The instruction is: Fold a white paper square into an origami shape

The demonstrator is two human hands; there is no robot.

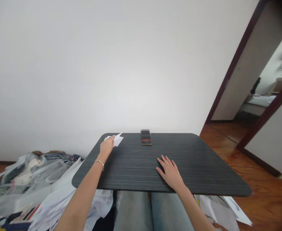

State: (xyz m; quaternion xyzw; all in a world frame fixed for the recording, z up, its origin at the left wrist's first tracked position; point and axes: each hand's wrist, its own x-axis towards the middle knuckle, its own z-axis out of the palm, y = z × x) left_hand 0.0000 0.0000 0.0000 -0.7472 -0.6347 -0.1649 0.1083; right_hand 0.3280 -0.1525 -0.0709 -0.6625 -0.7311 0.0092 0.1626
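Observation:
My left hand [107, 146] is closed on some folded white paper [118, 140] at the far left part of the dark table. The paper's edges stick out past the fingers, one corner tilted upward; how many pieces there are I cannot tell. A silver bracelet [99, 163] circles the left wrist. My right hand [170, 171] lies palm down on the tabletop, right of the middle and near the front edge, fingers spread and holding nothing. Between the hands, farther back, a phone-like dark object [146, 138] leans on a stand at the table's back edge.
The dark wood-grain table [131, 166] stands against a white wall [141, 64]. Plastic-bagged clothes [42, 173] are heaped on the floor at left. Papers and bags [217, 211] lie below the right side. A doorway [253, 96] opens at far right.

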